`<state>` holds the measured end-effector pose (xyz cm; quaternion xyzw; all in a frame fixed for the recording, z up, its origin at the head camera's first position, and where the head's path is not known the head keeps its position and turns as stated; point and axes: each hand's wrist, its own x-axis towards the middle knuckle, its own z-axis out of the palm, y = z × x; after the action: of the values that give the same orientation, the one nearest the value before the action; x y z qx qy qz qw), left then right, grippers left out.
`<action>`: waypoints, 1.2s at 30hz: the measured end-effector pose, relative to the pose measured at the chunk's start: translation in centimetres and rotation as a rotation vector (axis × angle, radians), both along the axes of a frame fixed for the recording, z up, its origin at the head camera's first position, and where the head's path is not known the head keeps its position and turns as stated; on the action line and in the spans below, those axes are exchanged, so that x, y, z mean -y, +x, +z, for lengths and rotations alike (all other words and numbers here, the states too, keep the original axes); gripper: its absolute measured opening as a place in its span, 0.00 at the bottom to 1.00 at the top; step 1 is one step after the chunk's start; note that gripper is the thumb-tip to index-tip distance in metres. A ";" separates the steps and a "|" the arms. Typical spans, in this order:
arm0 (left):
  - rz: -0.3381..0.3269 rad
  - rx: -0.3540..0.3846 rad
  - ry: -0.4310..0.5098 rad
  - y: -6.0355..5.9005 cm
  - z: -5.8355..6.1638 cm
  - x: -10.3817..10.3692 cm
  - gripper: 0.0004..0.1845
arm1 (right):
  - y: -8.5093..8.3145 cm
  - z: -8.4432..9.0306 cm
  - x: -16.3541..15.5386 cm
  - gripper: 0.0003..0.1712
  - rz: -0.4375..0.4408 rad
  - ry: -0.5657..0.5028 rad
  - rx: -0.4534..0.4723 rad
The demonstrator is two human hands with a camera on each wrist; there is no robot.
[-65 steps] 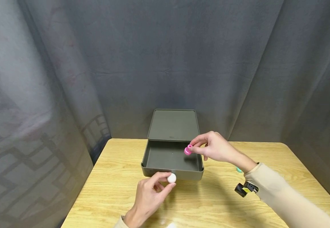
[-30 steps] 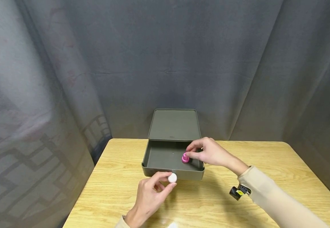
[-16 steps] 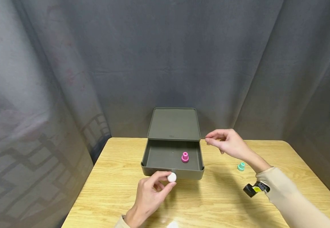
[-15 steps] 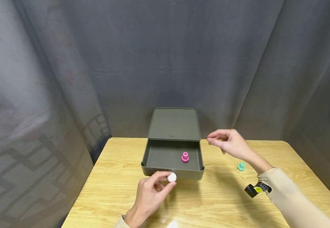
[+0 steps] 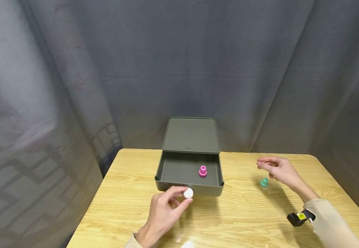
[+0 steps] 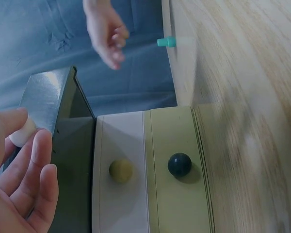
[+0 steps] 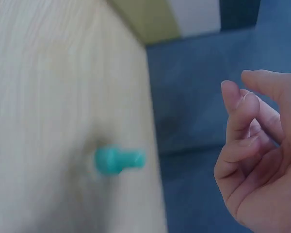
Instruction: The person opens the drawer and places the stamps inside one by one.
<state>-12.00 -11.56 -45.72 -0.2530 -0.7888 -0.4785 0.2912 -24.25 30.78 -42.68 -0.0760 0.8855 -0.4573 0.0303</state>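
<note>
The left hand (image 5: 164, 213) is low over the worktop (image 5: 229, 220), closest to the person. Its thumb and fingers curl round a small white knob (image 5: 188, 193) and pinch it. The knob sits on the front wall of the dark drawer (image 5: 179, 170), which is pulled out. From the left wrist view, the same white knob (image 6: 22, 132) shows between the fingertips, tight against the drawer's edge.

Just past this hand, inside the drawer, a little pink peg (image 5: 202, 171) stands up straight. It is over to the right of the hand and touches nothing but the drawer floor.

Behind the drawer sits its flat dark box (image 5: 191, 135).

The right hand (image 5: 276, 169) is off to the side, well apart from the left one, above the worktop. Its fingers are loosely bent and hold nothing. A small green peg (image 5: 264, 182) stands on the worktop just under and beside it, not touching it. In the right wrist view the green peg (image 7: 119, 160) is blurry, with the bent fingers (image 7: 237, 121) near it.
</note>
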 end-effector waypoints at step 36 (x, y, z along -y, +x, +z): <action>-0.031 0.003 0.021 0.0 0.1 -0.1 0.18 | 1.8 -8.0 -3.7 0.35 -0.163 0.089 0.107</action>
<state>-12.04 -11.49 -45.62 -0.2616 -0.7799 -0.4918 0.2852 -22.41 34.45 -50.66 0.0220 0.9054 -0.4218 0.0436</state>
